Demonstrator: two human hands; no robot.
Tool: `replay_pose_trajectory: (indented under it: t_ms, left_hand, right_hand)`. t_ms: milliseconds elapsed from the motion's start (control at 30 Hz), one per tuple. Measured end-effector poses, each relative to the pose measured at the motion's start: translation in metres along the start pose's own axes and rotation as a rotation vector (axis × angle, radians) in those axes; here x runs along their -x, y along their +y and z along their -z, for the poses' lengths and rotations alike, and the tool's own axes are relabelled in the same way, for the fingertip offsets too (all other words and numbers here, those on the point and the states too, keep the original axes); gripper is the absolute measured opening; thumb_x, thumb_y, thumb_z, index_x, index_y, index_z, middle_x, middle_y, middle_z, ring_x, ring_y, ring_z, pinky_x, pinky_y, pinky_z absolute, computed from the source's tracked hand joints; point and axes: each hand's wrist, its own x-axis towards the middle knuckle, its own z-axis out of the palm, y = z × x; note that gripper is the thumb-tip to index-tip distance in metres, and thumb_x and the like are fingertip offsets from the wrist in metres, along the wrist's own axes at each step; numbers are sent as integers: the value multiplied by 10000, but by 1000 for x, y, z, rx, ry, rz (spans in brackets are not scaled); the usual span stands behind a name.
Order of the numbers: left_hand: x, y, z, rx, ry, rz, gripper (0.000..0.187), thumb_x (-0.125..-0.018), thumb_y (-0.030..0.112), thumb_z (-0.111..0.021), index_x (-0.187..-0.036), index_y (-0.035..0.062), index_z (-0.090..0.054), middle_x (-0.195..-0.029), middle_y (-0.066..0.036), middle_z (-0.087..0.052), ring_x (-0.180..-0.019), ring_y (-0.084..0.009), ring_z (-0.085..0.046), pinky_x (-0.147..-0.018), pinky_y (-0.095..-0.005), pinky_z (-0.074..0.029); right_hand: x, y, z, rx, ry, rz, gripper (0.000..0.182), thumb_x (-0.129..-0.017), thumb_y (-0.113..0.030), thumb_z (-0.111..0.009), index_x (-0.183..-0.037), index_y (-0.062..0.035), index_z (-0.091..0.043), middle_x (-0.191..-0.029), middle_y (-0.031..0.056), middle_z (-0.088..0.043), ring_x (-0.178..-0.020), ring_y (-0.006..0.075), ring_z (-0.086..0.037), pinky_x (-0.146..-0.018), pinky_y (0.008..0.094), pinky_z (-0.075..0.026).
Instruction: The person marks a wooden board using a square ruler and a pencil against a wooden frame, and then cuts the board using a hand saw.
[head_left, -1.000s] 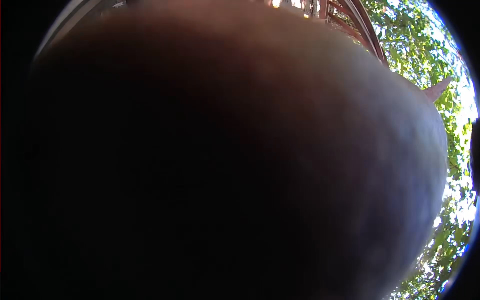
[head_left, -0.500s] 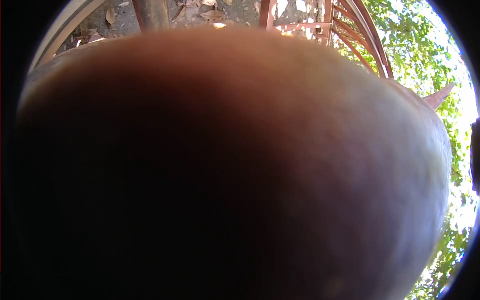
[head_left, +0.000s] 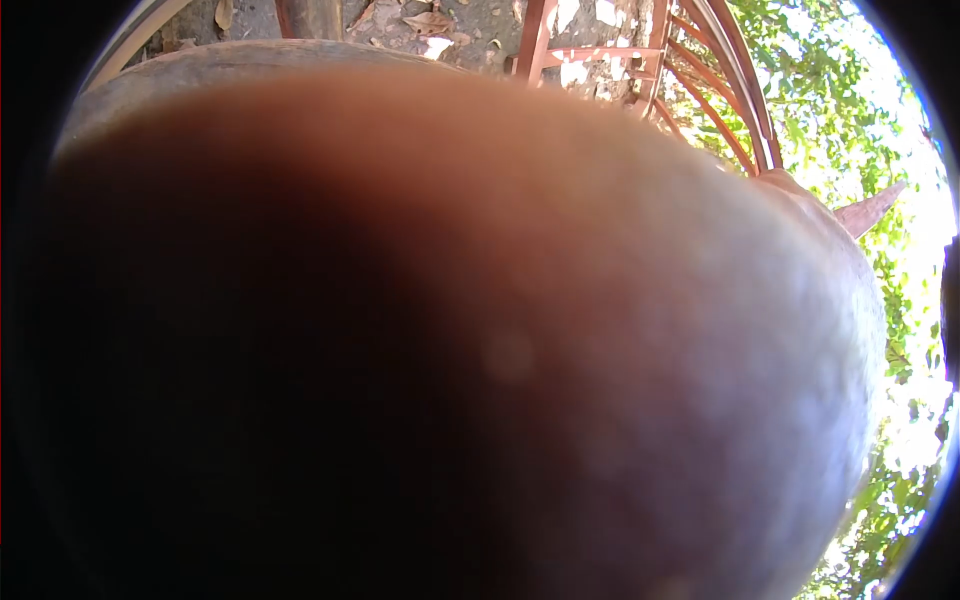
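Bulging before curved reddish bars (head_left: pixel 746 78): a blurred, rounded surface (head_left: pixel 600 330).

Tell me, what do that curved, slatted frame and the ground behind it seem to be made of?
The slatted frame looks like smooth reddish-brown wood, stained or painted, given its even color and bright highlights; painted metal is possible. The ground looks like dull, bare earth: grey-brown and rough.

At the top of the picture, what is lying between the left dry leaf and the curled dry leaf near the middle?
The head view shows a brown post between the left leaf and the curled leaf.
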Motion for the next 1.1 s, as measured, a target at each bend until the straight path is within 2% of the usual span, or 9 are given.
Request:
replay_pose_trajectory:
  t_ms: [200,833,867,900,1000,1033,1067,1100]
  left_hand:
    - [-1,0,2,5,13,-4,196,-760,65,-675,-928,3,-753,-915,-172,-735,-839,-330,-720,-721,-455,-558]
    - [-2,2,13,-15,17,8,207,-758,51,-672,-939,-7,-755,-926,-176,-736,-841,-331,-723,-719,-455,-560]
    - [-3,5,15,-22,16,6,208,-758,50,-672,-939,-8,-755,-927,-176,-737,-841,-331,-723,-719,-455,-560]
    - [-4,5,15,-26,15,14,208,-758,50,-672,-940,-8,-755,-927,-176,-737,-841,-331,-723,-718,-455,-560]
    - [-10,17,14,-64,7,34,210,-757,48,-672,-941,-10,-755,-929,-177,-737,-841,-331,-723,-718,-455,-561]
    - [-12,19,12,-96,9,44,193,-781,80,-664,-936,2,-748,-907,-172,-730,-838,-330,-719,-725,-453,-556]
    - [-13,21,10,-128,10,53,181,-806,113,-655,-930,14,-742,-885,-167,-723,-835,-329,-715,-732,-451,-551]
    - [-13,20,8,-160,12,62,176,-830,146,-647,-925,26,-735,-862,-163,-715,-833,-329,-710,-740,-449,-547]
  right_hand:
    - [25,-7,8,19,17,39,304,-999,-147,-565,-1287,-134,-467,-711,-8,-493,-526,74,-456,-436,213,-390]
    - [25,-22,4,-31,6,112,247,-1015,-130,-533,-1258,-132,-487,-696,-14,-482,-517,71,-449,-430,209,-382]
    - [27,-29,-21,-29,2,122,245,-1016,-129,-531,-1257,-132,-488,-695,-14,-482,-517,70,-448,-429,209,-382]
    - [29,-25,0,-39,-10,138,242,-1017,-128,-530,-1255,-132,-489,-694,-14,-481,-516,70,-448,-429,209,-381]
    - [30,-33,15,100,-12,166,306,-1017,-268,-594,-1280,-120,-542,-713,-13,-530,-547,66,-457,-424,216,-356]
    - [29,-36,12,62,-1,125,330,-1020,-272,-595,-1310,-135,-520,-704,-17,-513,-541,67,-444,-419,221,-340]
    - [29,-39,7,22,64,99,293,-1007,-68,-558,-1292,-106,-499,-698,-7,-508,-565,74,-490,-440,215,-383]
    - [31,-43,4,41,22,90,288,-1003,-72,-575,-1283,-97,-515,-708,-5,-518,-570,72,-490,-451,214,-382]
